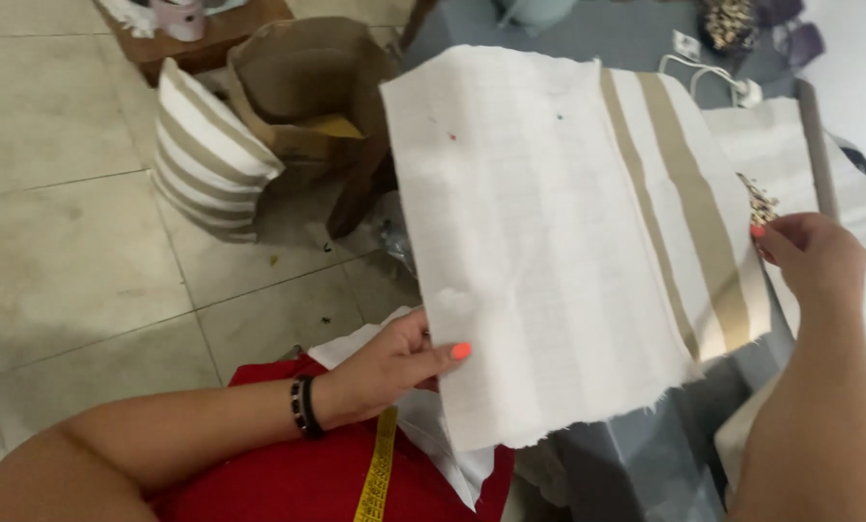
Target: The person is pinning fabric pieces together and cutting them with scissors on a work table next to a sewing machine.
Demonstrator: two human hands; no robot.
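Cloth (568,242) betw. both hands; pillow (206,155) on floor (56,242), left; bag (307,87) behind.

The left hand (394,362) reaches in from the lower left, forearm bare, a dark band at the wrist — thumb pressed flat, fingers curled under in a pinch. The right hand (815,256) rises from the lower right, wrist bent, fingertips pinched together.

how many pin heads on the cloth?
2 show on the white cloth: a red pin head near its upper left, and a green pin head to the right of it near the top edge. More may be hidden on the back.
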